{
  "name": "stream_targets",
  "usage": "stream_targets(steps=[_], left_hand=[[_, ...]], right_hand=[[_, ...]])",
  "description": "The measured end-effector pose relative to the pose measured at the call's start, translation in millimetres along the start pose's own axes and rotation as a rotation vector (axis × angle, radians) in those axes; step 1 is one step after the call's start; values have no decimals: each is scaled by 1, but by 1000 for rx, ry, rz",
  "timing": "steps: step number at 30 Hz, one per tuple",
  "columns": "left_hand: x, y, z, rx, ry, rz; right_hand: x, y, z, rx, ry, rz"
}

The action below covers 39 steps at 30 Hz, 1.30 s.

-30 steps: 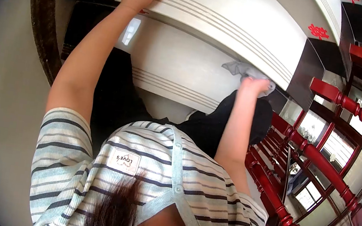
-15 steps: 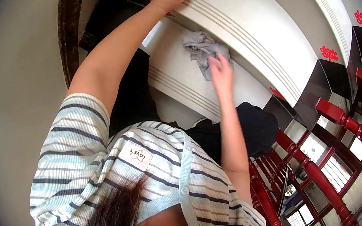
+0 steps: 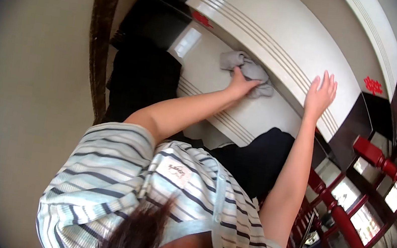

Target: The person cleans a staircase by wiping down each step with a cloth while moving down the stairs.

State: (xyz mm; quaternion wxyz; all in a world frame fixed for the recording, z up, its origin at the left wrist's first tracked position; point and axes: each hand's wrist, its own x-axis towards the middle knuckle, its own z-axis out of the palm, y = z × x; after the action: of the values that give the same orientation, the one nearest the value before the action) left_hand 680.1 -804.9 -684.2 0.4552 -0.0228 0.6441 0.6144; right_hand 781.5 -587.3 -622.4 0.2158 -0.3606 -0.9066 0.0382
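A crumpled grey cloth [image 3: 251, 70] lies on the lower white stair tread [image 3: 203, 53], close to the riser. My left hand [image 3: 239, 85] is on it, thumb and fingers gripping the fabric; part of the fingers is hidden in its folds. To the right, my right hand [image 3: 319, 98] rests with its fingers spread at the front edge of the stair tread above [image 3: 273, 23], holding nothing.
Red turned balusters [image 3: 346, 226] run down the right side. Black end panels [image 3: 157, 22] and a dark wooden trim [image 3: 102, 34] border the stairs at the left, beside a pale wall [image 3: 29, 100]. Red paper cutouts [image 3: 373, 85] are stuck on the risers.
My left hand has come down from the upper tread onto the cloth. My right hand has left the cloth and moved right to the upper tread's edge. The cloth looks more bunched.
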Motion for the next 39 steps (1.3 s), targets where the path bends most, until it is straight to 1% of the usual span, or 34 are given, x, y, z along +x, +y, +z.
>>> stream_targets(steps=[2,3,5,6,8,12,14,16,18,19,20,21,22,24,25,26,28,29,30,32,33,35,36,38,39], left_hand=[[7,2,18,-282,128,-20],[12,4,11,-286,143,-2],[16,7,-5,-463,41,-150],[10,20,-16,-461,51,-140],[3,46,-52,-404,81,-20],[35,88,-148,-637,351,209],[74,98,-210,-665,379,226],[58,145,-238,-708,295,290],[38,180,-251,-469,633,345],[46,180,-278,-508,637,381],[45,188,-291,-546,639,416],[44,187,-299,-551,682,521],[46,182,-300,-553,681,525],[49,173,-297,-124,836,538],[67,155,-311,-139,610,485],[80,148,-316,-148,617,478],[97,138,-315,165,599,268],[94,141,-314,325,635,276],[87,142,-319,320,633,272],[70,149,-328,280,479,152],[66,152,-326,278,475,159],[52,149,-324,367,302,172],[41,151,-321,362,309,167],[24,162,-317,240,691,381],[14,170,-328,551,766,523]], right_hand=[[0,-1,-1,-9,12,18],[1,-1,-1,8,19,3],[0,-1,-1,9,29,14],[0,-2,-2,23,31,9],[-1,-5,-4,0,30,21],[-1,-5,-5,-13,27,10],[-1,-4,-4,-13,20,11],[-2,-4,-5,-20,16,17],[-1,-5,-6,-13,18,17],[-1,-5,-6,-20,19,15],[-2,-5,-6,-28,19,14],[-2,-6,-5,-25,23,14],[-2,-6,-5,-30,23,15],[-1,-7,-6,-39,23,7],[-1,-8,-6,-44,23,11],[0,-8,-6,-49,17,15],[0,-10,-6,-48,18,8],[-1,-10,-7,-42,23,10],[-2,-8,-6,-48,20,7],[0,-6,-4,-51,39,-8],[2,-6,-5,-54,46,-9],[1,-7,-5,-53,21,4],[0,-7,-5,-51,15,-3],[1,-7,-7,-50,14,-1],[2,-7,-7,-49,10,-5]])
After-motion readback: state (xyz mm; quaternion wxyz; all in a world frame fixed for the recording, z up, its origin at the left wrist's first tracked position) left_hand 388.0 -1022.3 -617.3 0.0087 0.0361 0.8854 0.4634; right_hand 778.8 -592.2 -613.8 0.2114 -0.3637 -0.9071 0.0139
